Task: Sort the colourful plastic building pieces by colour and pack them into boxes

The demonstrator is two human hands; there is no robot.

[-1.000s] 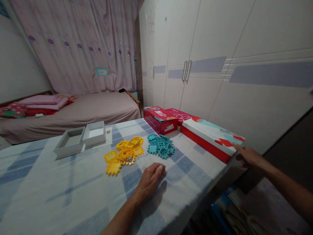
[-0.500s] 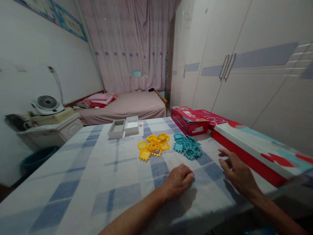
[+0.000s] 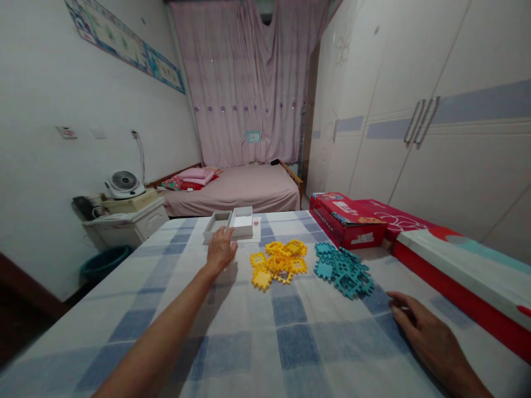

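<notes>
My left hand (image 3: 221, 250) is stretched out over the table with its fingers apart. Its fingertips overlap the near edge of two shallow white box halves, a left one (image 3: 211, 231) and a right one (image 3: 243, 232); whether they touch cannot be made out. To the right of that hand lies a loose pile of yellow interlocking plastic pieces (image 3: 279, 262). Beside it is a pile of teal interlocking pieces (image 3: 343, 271). My right hand (image 3: 427, 333) hovers or rests near the right edge, nearest the teal pile, fingers loosely bent and apart, holding nothing visible.
A white card (image 3: 257, 229) lies under the box halves. Red boxes (image 3: 348, 221) and a long white-and-red box (image 3: 460, 271) line the right side. The table wears a checked cloth (image 3: 232, 342). Beyond are a bed (image 3: 249, 188), a wardrobe (image 3: 381, 166) and a fan (image 3: 124, 182).
My left hand has moved forward and left from the table's near middle to the white box halves, its curled fingers spreading. My right hand stays at the right. The view has shifted left.
</notes>
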